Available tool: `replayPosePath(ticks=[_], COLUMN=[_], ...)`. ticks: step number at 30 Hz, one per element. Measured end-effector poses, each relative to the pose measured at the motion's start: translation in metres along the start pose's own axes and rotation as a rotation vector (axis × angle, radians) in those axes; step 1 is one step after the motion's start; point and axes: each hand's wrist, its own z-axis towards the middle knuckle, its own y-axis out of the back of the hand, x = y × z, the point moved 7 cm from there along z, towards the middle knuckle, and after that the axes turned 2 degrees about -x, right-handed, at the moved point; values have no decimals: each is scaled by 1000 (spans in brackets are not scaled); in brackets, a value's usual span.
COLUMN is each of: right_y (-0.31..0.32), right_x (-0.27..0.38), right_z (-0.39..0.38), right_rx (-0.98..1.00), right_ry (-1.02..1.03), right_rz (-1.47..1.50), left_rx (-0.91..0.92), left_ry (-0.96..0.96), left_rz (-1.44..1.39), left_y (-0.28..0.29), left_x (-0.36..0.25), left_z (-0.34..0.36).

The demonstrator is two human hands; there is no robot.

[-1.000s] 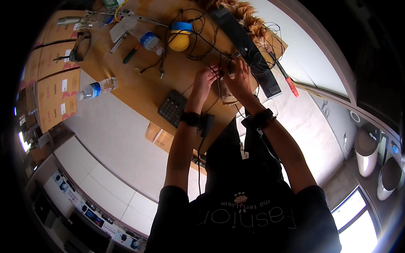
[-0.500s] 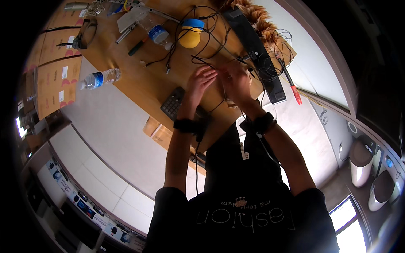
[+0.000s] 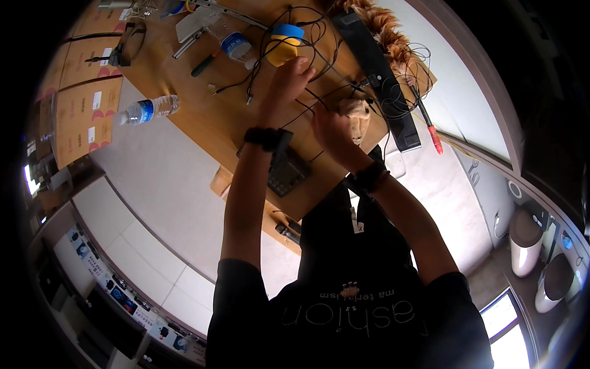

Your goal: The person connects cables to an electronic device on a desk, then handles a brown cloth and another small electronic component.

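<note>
My left hand (image 3: 287, 86) is over the table just below a yellow jar with a blue lid (image 3: 285, 50), its fingers curled on a loop of black cable (image 3: 316, 98); the fingertips show only in part. Lower and to the right, my right hand (image 3: 332, 127) is closed, pinching the same tangle of cable at its fingertips. A crumpled beige cloth-like piece (image 3: 357, 118) lies against the right side of that hand. Beneath my left wrist, a dark keypad or keyboard (image 3: 289, 173) is partly hidden by the forearm.
A water bottle (image 3: 236, 47) and a screwdriver (image 3: 204, 64) lie at the far left; another bottle (image 3: 150, 109) is at the table's left edge. On the right are a long black bar (image 3: 384, 86), brown fur (image 3: 384, 31) and a red-tipped rod (image 3: 434, 140). Cardboard boxes (image 3: 83, 117) stand left.
My hands, close together before, have moved apart. The left went up toward the yellow jar; the right shifted slightly down and left, exposing the beige cloth-like piece.
</note>
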Motion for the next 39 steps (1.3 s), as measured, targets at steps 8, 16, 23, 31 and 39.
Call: replayPosePath(ticks=[8,16,23,31,39], right_y=[-4,18,59,55,115], right_x=[-15,-18,-40,-52,16], right_z=[-3,-11,-25,-26,3], right_rx=[-95,-107,22,-45,-205], right_ry=[33,21,-104,-24,32], right_rz=[207,351,363,460,818], left_rx=[194,41,-298,-588,-444], left_ry=[146,179,331,73,-97], left_rz=[593,228,-422,-57,-179], left_y=[-33,-14,66,171,199], left_x=[21,7,-18,-87,-130], left_z=[0,-14,-81,-117,-108])
